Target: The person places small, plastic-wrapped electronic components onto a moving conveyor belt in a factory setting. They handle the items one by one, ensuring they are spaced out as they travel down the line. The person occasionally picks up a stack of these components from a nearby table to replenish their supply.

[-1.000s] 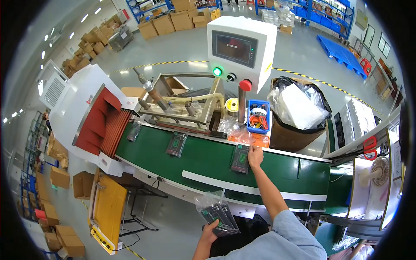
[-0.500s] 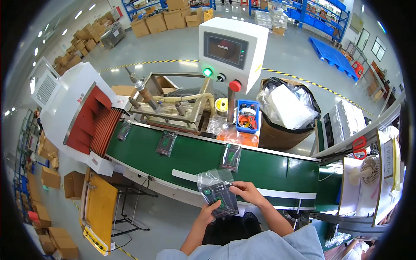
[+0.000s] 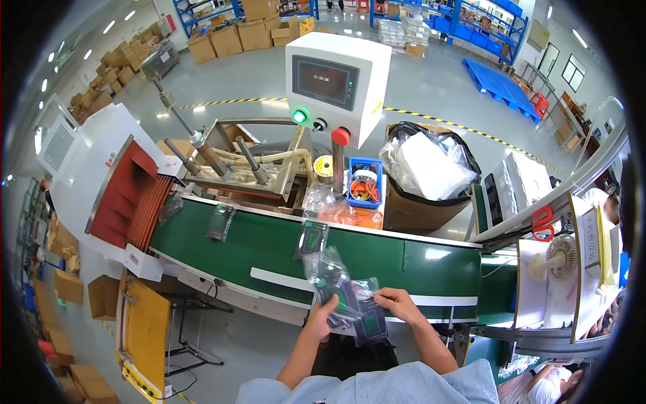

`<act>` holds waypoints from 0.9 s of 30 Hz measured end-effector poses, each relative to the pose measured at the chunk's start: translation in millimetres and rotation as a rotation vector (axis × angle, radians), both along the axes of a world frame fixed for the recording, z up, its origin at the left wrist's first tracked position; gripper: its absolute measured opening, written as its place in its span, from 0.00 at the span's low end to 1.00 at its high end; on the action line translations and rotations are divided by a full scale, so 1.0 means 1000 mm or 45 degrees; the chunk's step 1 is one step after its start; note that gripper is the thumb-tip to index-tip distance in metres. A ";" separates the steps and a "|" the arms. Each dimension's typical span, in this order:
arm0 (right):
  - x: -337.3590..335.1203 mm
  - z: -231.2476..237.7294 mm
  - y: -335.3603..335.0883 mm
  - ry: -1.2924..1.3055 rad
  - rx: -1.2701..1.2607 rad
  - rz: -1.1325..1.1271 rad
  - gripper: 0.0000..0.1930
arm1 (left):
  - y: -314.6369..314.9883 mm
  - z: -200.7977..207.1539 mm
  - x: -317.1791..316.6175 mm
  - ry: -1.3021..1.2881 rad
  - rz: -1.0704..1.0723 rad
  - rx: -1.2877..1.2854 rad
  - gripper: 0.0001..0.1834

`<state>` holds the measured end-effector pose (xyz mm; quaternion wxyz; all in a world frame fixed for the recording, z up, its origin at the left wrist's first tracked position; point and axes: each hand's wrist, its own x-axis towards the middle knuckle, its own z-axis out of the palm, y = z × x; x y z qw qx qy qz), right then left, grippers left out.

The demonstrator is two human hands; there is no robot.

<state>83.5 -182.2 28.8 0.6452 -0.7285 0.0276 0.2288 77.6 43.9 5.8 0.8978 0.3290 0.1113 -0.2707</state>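
Two flat black packs in clear plastic bags are spread apart in front of me, over the near edge of the green conveyor belt (image 3: 431,259). My left hand (image 3: 321,320) is closed on the left bagged pack (image 3: 330,291), its thumb on top and the loose clear film pointing away from me. My right hand (image 3: 400,306) pinches the upper corner of the right bagged pack (image 3: 371,322), which overlaps the left one. On the belt just beyond lies another bagged pack (image 3: 313,238) with a green panel. Farther left on it are a second bagged pack (image 3: 220,223) and a third (image 3: 171,209).
A white machine (image 3: 84,185) with red strip curtains stands at the belt's left end. Behind the belt are a metal frame with rods (image 3: 252,165), a control box (image 3: 336,84), a blue bin (image 3: 365,183) and a lined carton (image 3: 431,215). At right is a small fan (image 3: 558,259).
The packs in my hands have come apart into two, one per hand. The packs on the belt appear farther left. Rods on the metal frame stick up higher.
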 end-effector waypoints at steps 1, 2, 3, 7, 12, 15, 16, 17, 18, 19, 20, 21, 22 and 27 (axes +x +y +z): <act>0.002 0.003 -0.005 -0.016 -0.021 -0.046 0.12 | -0.002 0.013 0.011 -0.099 0.067 -0.046 0.24; 0.006 0.006 -0.011 -0.023 -0.022 -0.134 0.12 | 0.000 0.017 0.016 -0.135 0.146 -0.095 0.25; 0.011 0.008 -0.016 -0.029 -0.020 -0.219 0.12 | 0.003 0.020 0.022 -0.169 0.226 -0.143 0.26; 0.053 -0.020 -0.060 -0.195 -0.234 -0.697 0.12 | 0.033 0.011 0.020 -0.119 0.238 -0.236 0.31; 0.115 -0.109 -0.082 -0.266 -0.405 -1.015 0.14 | 0.046 0.006 -0.004 -0.015 -0.050 -0.158 0.34; 0.144 -0.157 -0.050 -0.331 -0.778 -0.993 0.15 | 0.041 0.003 -0.022 0.122 -0.141 -0.261 0.33; 0.150 -0.159 -0.034 -0.331 -0.887 -1.001 0.16 | 0.038 0.003 -0.026 0.160 -0.167 -0.261 0.33; 0.154 -0.159 -0.019 -0.308 -0.954 -0.985 0.17 | 0.035 0.004 -0.030 0.199 -0.193 -0.260 0.34; 0.157 -0.159 -0.008 -0.288 -1.004 -0.970 0.18 | 0.031 0.004 -0.036 0.229 -0.215 -0.272 0.33; 0.160 -0.158 0.000 -0.276 -1.042 -0.947 0.18 | 0.028 0.004 -0.037 0.234 -0.234 -0.268 0.32; 0.161 -0.155 0.007 -0.282 -1.063 -0.928 0.19 | 0.025 0.003 -0.040 0.238 -0.251 -0.265 0.31; 0.163 -0.152 0.011 -0.292 -1.061 -0.900 0.20 | 0.024 0.002 -0.040 0.233 -0.258 -0.251 0.30; 0.161 -0.149 0.015 -0.314 -1.054 -0.852 0.22 | 0.023 -0.002 -0.040 0.219 -0.273 -0.237 0.29; 0.125 -0.089 0.026 0.106 -0.270 -0.166 0.28 | 0.027 -0.021 -0.038 0.194 -0.391 0.032 0.26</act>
